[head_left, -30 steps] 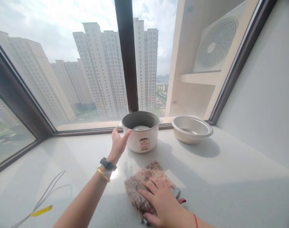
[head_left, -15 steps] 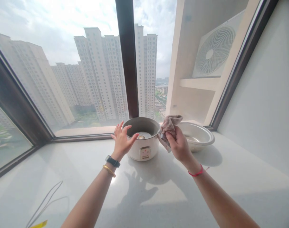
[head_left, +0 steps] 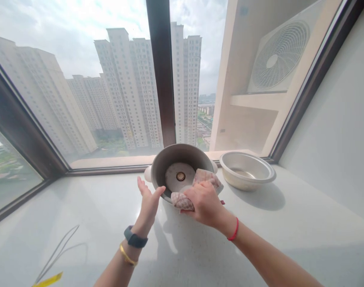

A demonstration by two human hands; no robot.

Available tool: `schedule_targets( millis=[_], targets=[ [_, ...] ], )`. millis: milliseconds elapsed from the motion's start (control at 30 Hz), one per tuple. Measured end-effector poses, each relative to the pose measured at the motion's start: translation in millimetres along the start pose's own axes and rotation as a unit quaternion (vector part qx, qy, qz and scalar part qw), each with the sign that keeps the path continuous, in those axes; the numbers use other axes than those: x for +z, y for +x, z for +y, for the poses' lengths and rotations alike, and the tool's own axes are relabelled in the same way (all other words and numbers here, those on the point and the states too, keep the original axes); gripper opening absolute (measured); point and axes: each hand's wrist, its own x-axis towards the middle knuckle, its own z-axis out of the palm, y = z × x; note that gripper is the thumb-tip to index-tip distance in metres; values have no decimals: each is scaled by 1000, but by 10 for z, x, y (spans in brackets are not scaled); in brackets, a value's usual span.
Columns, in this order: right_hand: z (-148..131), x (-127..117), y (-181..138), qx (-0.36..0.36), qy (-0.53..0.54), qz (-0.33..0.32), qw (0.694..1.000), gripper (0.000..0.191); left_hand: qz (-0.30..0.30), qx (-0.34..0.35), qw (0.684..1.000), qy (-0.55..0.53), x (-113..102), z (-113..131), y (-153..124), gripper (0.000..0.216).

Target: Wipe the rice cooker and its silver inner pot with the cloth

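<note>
A rice cooker body (head_left: 161,165) without a lid stands on the white sill by the window, its grey inside and round heating plate (head_left: 170,175) showing. My right hand (head_left: 204,201) grips a brownish patterned cloth (head_left: 210,177) at the cooker's near right rim; part of the cloth hangs over the opening. My left hand (head_left: 149,201) is held up at the near left side of the cooker, fingers stretched and thumb apart, holding nothing. Whether it touches the cooker wall I cannot tell. The cooker's front panel is hidden behind the right hand and cloth.
A metal inner pot (head_left: 249,173) sits to the right of the cooker on the sill (head_left: 104,215). At the lower left lies a thin grey cord (head_left: 60,251) with a yellow tag (head_left: 48,280). Dark window frames (head_left: 164,79) border the sill, with a white wall on the right.
My right hand has brought the cloth left and down onto the cooker's near rim. The cooker looks larger and tipped toward me, showing more of its inside. My left hand has lowered slightly.
</note>
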Motion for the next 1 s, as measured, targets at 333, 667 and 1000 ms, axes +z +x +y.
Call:
schedule_targets(
  millis=[333,667,1000],
  targets=[
    [-7,-18,-583,-102,39,-8,994,25,-53,91,975,198,-346,511,-135,32],
    [-561,-109,-147,140,242,-199,939,44,77,164,953,241,-179,398,-671,19],
    [-394,-294,-225,60,38,-197,978,54,64,206,968,124,-195,342,-485,52]
  ],
)
